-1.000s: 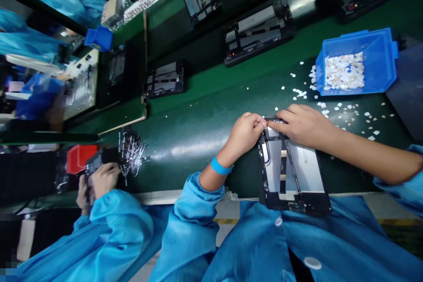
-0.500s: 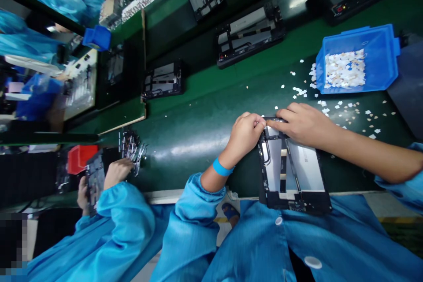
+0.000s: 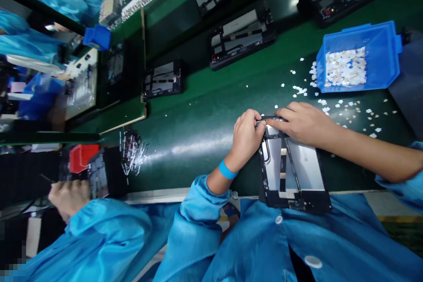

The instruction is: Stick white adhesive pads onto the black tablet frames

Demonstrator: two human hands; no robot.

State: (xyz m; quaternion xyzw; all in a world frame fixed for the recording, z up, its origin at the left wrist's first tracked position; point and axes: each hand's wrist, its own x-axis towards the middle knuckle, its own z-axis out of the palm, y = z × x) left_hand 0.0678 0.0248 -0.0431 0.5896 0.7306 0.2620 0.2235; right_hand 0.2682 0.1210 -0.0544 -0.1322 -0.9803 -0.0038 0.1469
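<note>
Now both hands sit at the far edge of the open tablet chassis (image 3: 292,172) — left hand (image 3: 246,134) curled, pinching its top-left corner, right hand (image 3: 302,122) fingers pressed on the top edge; chassis lies flat at the green belt's (image 3: 198,119) near edge.

Both hands cover the far edge of the open tablet (image 3: 292,172); the fingertips' contact there is hidden.

A blue bin (image 3: 386,53) of white scraps (image 3: 345,68) sat on the dark green belt (image 3: 198,128); nearer along the belt lay a black-and-white panel (image 3: 292,172), with a blue wristband (image 3: 228,170), blue sleeves (image 3: 198,211) and a red box (image 3: 79,157) to its left.
</note>
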